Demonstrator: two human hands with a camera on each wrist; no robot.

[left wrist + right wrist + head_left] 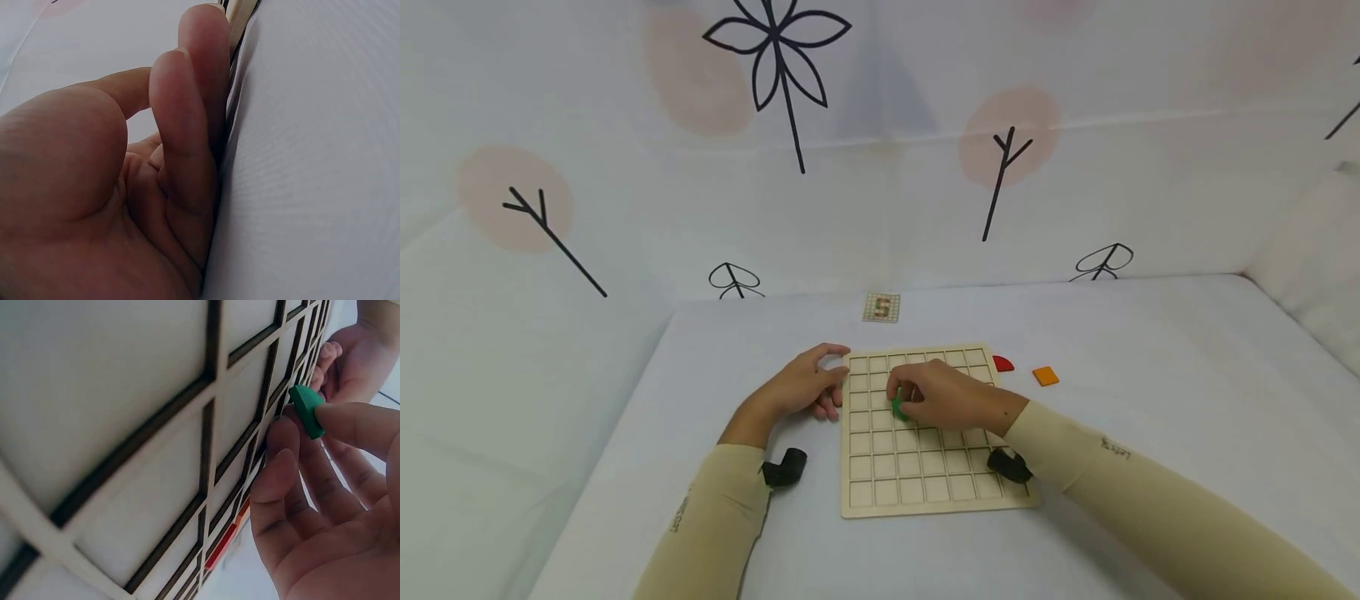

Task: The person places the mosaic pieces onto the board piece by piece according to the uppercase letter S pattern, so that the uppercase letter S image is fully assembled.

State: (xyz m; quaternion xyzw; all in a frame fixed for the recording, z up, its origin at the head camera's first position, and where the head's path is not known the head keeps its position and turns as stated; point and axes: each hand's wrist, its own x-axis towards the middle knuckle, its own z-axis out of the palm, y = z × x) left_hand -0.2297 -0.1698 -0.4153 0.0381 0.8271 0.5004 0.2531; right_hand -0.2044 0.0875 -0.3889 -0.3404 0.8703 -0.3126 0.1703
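A pale wooden board [898,510] with a grid of square recesses lies flat on the white cloth. Over its upper left part my right hand [951,396] pinches a small green piece [306,411] between thumb and fingers. That piece has a curved side and a straight side, and the fingers partly cover it in the head view. Beside the board's left edge, my left hand [805,385] rests on the cloth with loosely bent fingers. Its fingertips are at the board's edge; whether they all touch it, I cannot tell.
Right of the board lie a red rounded piece [1002,363], close to the edge, and an orange square piece [1045,376]. Behind the board is a small card [881,307] with a gridded S-like pattern. A white printed cloth [880,208] hangs at the back.
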